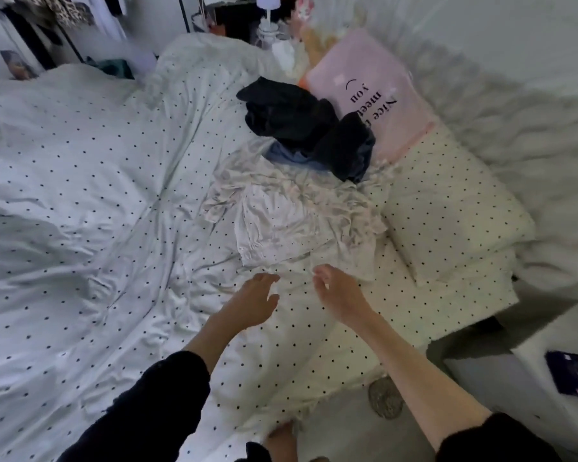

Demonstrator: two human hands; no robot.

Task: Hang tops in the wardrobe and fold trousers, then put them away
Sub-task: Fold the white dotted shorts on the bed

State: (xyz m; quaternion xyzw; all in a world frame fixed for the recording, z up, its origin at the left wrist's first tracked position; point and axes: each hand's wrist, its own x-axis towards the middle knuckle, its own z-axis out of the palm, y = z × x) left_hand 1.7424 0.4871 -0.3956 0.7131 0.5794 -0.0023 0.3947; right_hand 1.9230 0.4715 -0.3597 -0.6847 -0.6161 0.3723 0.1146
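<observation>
Both of your hands are out over the polka-dotted white duvet [80, 195], reaching toward the crumpled white cotton garment [281, 218] that lies in the middle of the bed, so you look set to take it by its near hem. Your left hand [251, 305] has its fingers spread and relaxed, hovering just short of the hem and holding nothing. Your right hand [337, 291] sits at the hem's edge with its fingers loosely curled; the blur makes it hard to say whether they already pinch cloth, so I cannot tell. The garment is pale, thin and heavily creased, with a gathered cuff or waistband at its left side, and it rests partly on other rumpled white fabric. Just beyond it, touching its far edge, lies a heap of dark navy and black clothes [301, 125] over a blue piece, leaning against the pink printed pillow [364, 85]. A clothes rail [47, 15] stands at the far left.
</observation>
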